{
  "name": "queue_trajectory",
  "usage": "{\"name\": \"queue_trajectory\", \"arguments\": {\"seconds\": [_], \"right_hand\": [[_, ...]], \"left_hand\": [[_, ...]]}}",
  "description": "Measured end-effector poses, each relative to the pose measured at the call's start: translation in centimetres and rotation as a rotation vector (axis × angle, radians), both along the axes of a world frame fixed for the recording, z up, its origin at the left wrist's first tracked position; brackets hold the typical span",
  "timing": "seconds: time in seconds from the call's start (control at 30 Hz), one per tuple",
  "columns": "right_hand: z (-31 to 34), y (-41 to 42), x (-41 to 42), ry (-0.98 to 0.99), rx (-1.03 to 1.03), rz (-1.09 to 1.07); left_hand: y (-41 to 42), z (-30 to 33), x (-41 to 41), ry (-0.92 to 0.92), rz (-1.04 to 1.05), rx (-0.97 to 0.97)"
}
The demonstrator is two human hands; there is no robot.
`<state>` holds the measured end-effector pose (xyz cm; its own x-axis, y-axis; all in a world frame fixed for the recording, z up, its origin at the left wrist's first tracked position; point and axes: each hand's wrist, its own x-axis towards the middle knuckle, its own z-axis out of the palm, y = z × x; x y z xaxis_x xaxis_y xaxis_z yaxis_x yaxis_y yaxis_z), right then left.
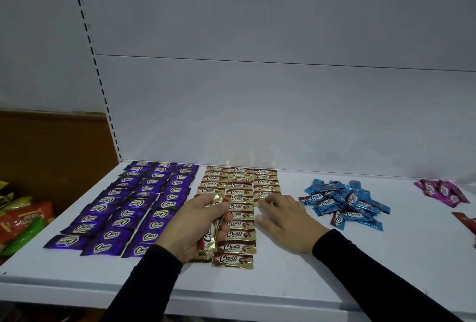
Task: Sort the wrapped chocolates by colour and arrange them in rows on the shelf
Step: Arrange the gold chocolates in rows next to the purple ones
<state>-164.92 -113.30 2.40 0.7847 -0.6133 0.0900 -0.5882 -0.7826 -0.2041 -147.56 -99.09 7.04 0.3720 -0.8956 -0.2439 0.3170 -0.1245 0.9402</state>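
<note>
Purple wrapped chocolates lie in three neat rows on the left of the white shelf. Gold chocolates form three rows in the middle; the right row is shorter. My left hand grips a stack of gold chocolates over the left gold row. My right hand lies palm down, fingertips touching a gold chocolate at the near end of the right gold row. A loose heap of blue chocolates sits to the right.
Pink chocolates lie at the far right, with a red one at the frame edge. Red and green snack packets sit below left of the shelf. A slotted upright runs up the back panel.
</note>
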Motion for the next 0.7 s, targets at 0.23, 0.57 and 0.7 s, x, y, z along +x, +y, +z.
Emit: {"name": "queue_trajectory", "arguments": {"seconds": [0.23, 0.57, 0.7], "right_hand": [[0.2, 0.1, -0.2, 0.017, -0.010, -0.001], [1.0, 1.0, -0.8, -0.161, 0.046, -0.010], [2.7, 2.4, -0.5, -0.470, 0.244, -0.008]], "left_hand": [[-0.1, -0.2, -0.2, 0.001, -0.014, 0.005], [-0.1, -0.1, -1.0, -0.020, -0.031, 0.023], [-0.1, 0.1, -1.8, -0.081, -0.092, 0.001]]}}
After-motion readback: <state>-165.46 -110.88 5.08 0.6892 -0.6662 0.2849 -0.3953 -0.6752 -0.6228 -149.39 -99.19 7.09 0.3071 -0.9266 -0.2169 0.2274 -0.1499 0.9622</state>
